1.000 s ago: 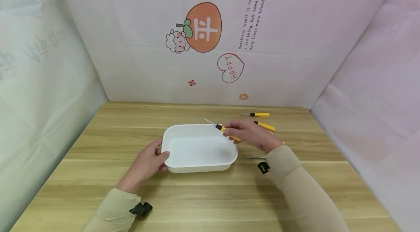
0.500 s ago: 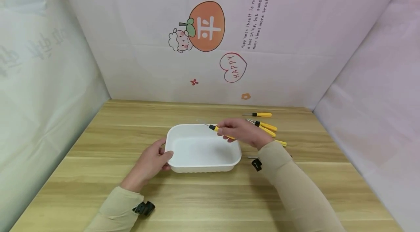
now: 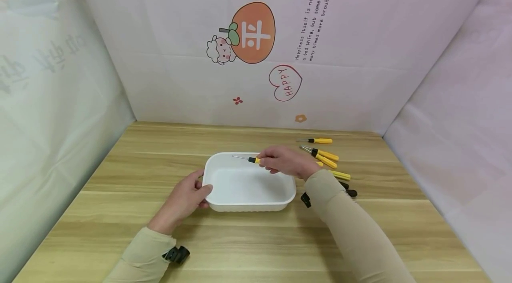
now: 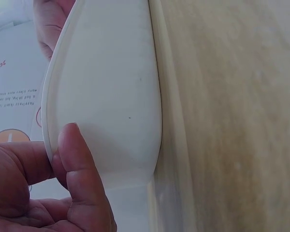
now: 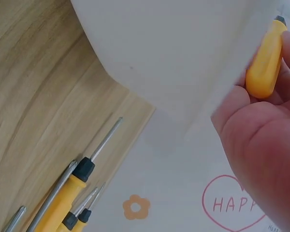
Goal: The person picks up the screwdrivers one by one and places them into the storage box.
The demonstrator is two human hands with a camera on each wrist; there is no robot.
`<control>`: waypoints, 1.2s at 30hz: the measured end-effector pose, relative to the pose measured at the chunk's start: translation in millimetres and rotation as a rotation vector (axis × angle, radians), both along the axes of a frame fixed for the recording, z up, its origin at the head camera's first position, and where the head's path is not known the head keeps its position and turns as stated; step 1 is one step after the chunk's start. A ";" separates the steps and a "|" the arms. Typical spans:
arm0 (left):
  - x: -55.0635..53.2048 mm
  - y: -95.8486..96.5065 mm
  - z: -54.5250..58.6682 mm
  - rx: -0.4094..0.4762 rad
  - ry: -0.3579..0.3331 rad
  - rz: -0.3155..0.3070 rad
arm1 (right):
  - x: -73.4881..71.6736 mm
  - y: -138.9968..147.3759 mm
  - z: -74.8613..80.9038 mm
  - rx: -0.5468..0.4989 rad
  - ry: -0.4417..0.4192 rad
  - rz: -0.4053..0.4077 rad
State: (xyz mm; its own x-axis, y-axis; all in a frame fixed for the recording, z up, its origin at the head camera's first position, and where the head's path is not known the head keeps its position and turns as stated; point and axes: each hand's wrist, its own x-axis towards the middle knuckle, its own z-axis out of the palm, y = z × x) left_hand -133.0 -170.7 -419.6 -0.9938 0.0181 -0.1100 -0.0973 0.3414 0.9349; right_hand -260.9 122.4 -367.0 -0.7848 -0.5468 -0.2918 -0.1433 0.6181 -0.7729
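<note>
Left hand (image 3: 183,197) pinches tray (image 3: 240,185) rim; right hand (image 3: 283,161) pinches screwdriver (image 5: 266,63) over it — none inside yet, other tools (image 3: 327,160) outside.

The white plastic tub (image 3: 246,208), oblong with rounded corners, stands open side up on the table (image 3: 240,247), its long sides running along the far edge. The left hand (image 3: 185,198) grips its left end. The right hand (image 3: 285,160) holds a screwdriver (image 3: 254,160), yellow-handled with a black collar, over the tub, thin metal shaft pointing left.
</note>
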 end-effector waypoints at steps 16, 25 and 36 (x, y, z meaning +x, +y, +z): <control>1.0 6.3 0.8 0.019 0.004 -0.012 | -2.6 -9.3 -11.9 0.068 0.004 -0.015; 3.4 12.1 0.7 0.034 0.004 -0.015 | 0.3 -9.9 -13.6 0.071 -0.024 -0.023; 5.7 15.7 1.7 0.011 0.003 -0.008 | 2.7 -8.5 -21.0 0.113 0.001 0.019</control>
